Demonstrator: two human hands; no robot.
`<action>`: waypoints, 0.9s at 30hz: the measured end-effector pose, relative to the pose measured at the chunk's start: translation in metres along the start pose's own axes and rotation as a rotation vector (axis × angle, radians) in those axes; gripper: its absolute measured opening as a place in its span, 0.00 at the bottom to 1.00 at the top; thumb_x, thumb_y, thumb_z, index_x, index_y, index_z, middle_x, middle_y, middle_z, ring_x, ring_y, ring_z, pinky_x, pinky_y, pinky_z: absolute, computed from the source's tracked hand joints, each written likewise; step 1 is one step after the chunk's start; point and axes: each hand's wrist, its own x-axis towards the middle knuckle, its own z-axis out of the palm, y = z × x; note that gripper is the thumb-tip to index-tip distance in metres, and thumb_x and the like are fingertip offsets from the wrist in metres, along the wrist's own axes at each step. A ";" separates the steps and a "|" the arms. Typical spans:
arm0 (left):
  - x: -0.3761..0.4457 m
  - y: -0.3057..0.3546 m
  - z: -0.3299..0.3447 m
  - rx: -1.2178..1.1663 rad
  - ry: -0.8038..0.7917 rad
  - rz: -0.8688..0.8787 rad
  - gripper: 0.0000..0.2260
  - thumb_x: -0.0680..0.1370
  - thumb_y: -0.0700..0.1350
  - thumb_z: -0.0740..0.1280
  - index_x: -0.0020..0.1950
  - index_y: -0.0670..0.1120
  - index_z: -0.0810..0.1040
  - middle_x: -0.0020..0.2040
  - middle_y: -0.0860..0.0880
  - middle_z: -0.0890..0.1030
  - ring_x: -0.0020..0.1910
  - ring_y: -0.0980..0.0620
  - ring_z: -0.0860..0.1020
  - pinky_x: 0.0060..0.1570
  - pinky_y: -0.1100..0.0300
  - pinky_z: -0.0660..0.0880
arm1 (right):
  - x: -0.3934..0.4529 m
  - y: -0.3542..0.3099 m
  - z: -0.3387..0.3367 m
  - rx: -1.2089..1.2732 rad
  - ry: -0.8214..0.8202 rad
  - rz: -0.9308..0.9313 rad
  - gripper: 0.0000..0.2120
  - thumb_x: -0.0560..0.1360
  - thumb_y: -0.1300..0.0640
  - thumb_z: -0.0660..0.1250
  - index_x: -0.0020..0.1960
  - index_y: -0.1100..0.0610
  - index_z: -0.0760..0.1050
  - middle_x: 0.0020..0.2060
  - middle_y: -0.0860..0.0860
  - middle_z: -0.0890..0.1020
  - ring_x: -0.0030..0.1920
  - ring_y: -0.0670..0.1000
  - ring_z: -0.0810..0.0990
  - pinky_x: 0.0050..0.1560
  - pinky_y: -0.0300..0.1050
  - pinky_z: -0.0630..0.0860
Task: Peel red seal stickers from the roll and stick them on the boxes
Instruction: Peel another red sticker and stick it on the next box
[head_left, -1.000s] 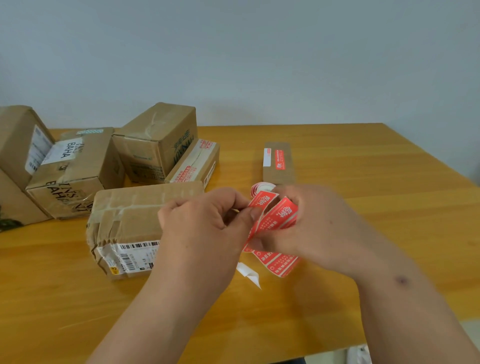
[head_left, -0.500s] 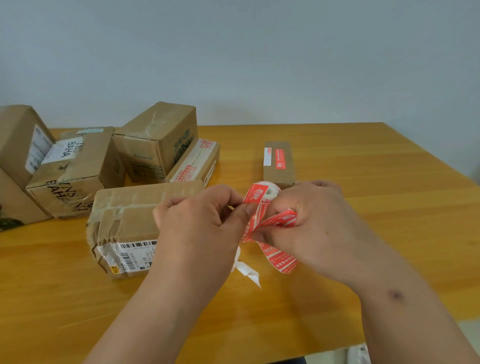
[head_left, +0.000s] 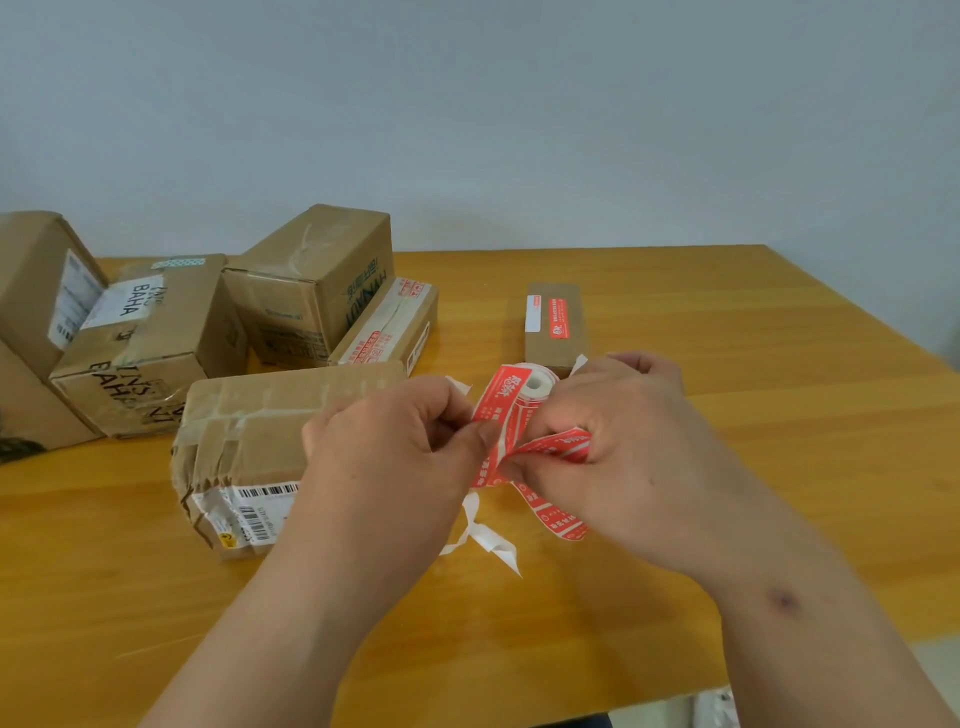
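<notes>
Red seal sticker (head_left: 496, 415) mid-peel, pinched at its edge by left hand (head_left: 395, 457) thumb & forefinger. Roll (head_left: 537, 387) gripped in right hand (head_left: 623, 447), held above wooden surface (head_left: 779, 415), core axis pointing roughly away from viewer, twd small box (head_left: 556, 322). Sticker long axis approx vertical, upper end at roll. Prob thin, floppy, tacky: best taken by a corner, kept taut or will curl onto itself. White backing strip (head_left: 488, 535) trailing below.
</notes>
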 end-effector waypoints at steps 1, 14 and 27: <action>0.000 -0.001 0.000 -0.004 0.009 -0.003 0.08 0.73 0.56 0.67 0.37 0.55 0.77 0.28 0.59 0.79 0.32 0.63 0.74 0.45 0.51 0.69 | 0.000 0.000 -0.001 0.013 0.007 -0.008 0.10 0.70 0.41 0.72 0.38 0.47 0.83 0.35 0.46 0.81 0.50 0.44 0.75 0.65 0.44 0.54; 0.004 -0.001 -0.002 0.008 0.080 -0.019 0.09 0.75 0.56 0.67 0.37 0.54 0.78 0.31 0.56 0.82 0.30 0.58 0.76 0.52 0.40 0.74 | -0.001 0.004 -0.001 0.176 0.015 -0.028 0.07 0.66 0.44 0.74 0.34 0.46 0.81 0.34 0.42 0.82 0.48 0.41 0.76 0.64 0.42 0.56; 0.005 -0.002 -0.013 -0.097 0.034 -0.055 0.04 0.75 0.53 0.69 0.41 0.55 0.79 0.33 0.59 0.83 0.32 0.53 0.80 0.23 0.63 0.71 | 0.010 -0.004 0.005 -0.104 0.037 0.182 0.36 0.66 0.34 0.70 0.69 0.38 0.59 0.61 0.39 0.70 0.66 0.43 0.64 0.68 0.51 0.51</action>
